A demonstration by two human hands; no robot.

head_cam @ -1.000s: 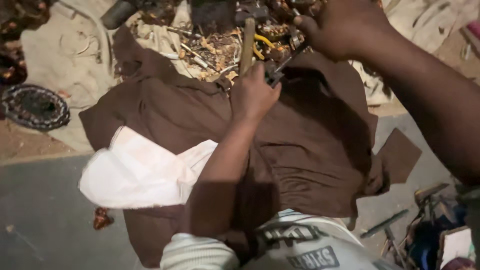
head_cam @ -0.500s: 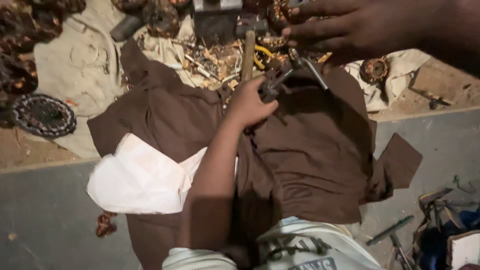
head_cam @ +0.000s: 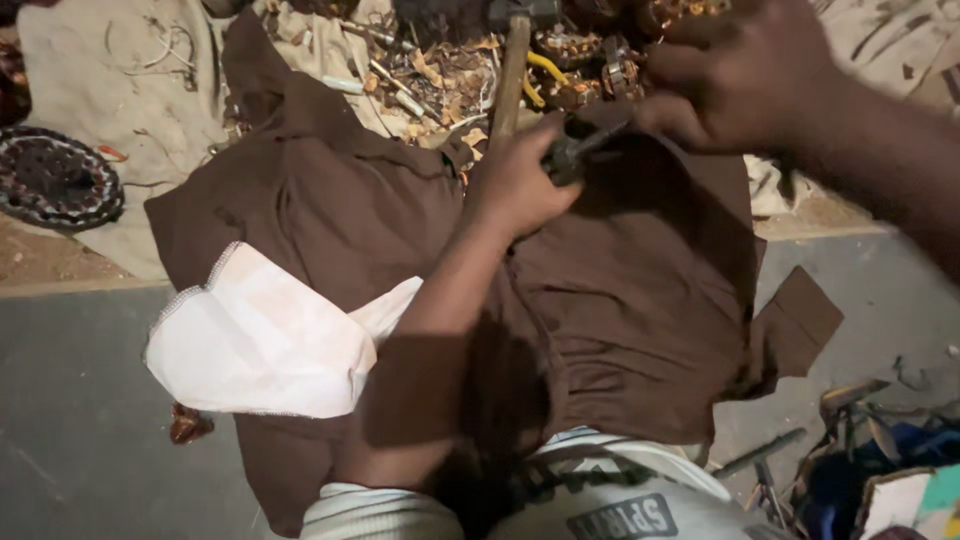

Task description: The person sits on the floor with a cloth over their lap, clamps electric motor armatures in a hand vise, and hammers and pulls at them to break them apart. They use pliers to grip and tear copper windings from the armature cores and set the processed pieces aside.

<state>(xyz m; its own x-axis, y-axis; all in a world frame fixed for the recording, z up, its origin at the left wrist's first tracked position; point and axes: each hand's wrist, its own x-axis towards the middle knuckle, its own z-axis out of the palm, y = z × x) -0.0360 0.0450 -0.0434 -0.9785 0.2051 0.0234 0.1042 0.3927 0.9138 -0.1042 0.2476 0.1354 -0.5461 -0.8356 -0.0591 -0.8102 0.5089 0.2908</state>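
Pliers (head_cam: 575,152) of dark metal sat clenched in the left hand (head_cam: 520,185), held over brown cloth near the scrap pile.

The right hand (head_cam: 745,75) hovered just beside the tool's tip, its fingers (head_cam: 672,68) curled around something small that could not be made out. Brown cloth (head_cam: 620,300), soft and creased, was draped under both hands, with a white pocket lining (head_cam: 265,340) of woven fabric turned out at one side, its edge stitched. A wooden handle (head_cam: 510,75), straight and worn, rose behind the left hand. Beyond lay a heap of copper-coloured wire scrap (head_cam: 440,70) and paper bits on a pale dusty sheet (head_cam: 110,90). A round, dark slotted metal ring (head_cam: 55,180) rested on that sheet. The floor (head_cam: 70,430) was grey, smooth concrete.
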